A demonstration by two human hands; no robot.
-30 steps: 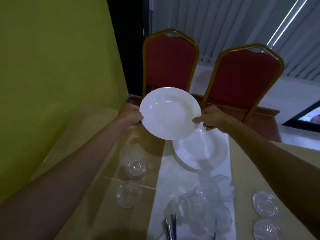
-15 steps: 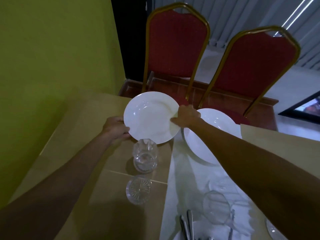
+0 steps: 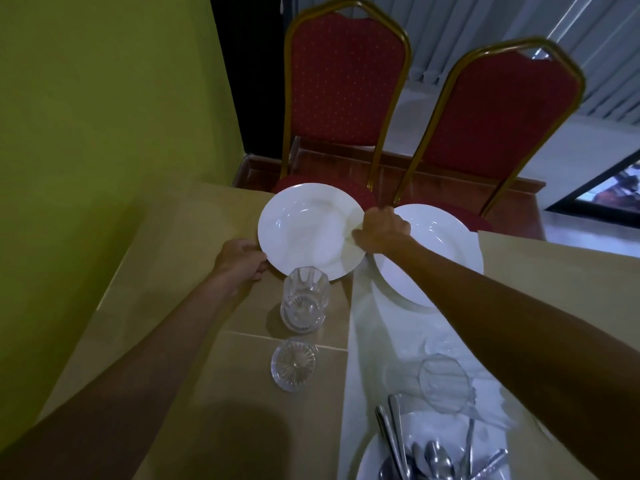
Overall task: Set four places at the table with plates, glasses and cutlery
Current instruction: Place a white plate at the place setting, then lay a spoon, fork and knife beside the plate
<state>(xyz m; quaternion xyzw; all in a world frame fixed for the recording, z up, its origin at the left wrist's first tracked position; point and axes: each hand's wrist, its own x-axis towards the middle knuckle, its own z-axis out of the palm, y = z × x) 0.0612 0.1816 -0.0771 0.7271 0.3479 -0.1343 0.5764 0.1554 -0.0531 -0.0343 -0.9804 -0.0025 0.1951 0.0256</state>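
Observation:
A white plate (image 3: 304, 230) is low over the far left corner of the tan table (image 3: 173, 271), in front of the left red chair. My left hand (image 3: 240, 259) grips its near-left rim and my right hand (image 3: 381, 233) grips its right rim. A second white plate (image 3: 440, 254) lies to the right on the white runner (image 3: 374, 358), partly under my right arm. An upright clear glass (image 3: 304, 303) stands just before the held plate. A small glass coaster (image 3: 293, 362) lies nearer. Cutlery (image 3: 415, 455) lies heaped on a plate at the bottom, beside a tipped glass (image 3: 445, 384).
Two red chairs with gold frames, the left (image 3: 346, 88) and the right (image 3: 498, 112), stand at the table's far edge. A green wall (image 3: 104, 133) runs close along the left side. A brown wooden ledge (image 3: 450, 181) runs behind the chairs.
Both hands have carried the plate down and to the left, from raised over the runner to the far left corner. My view has tilted down and moved closer.

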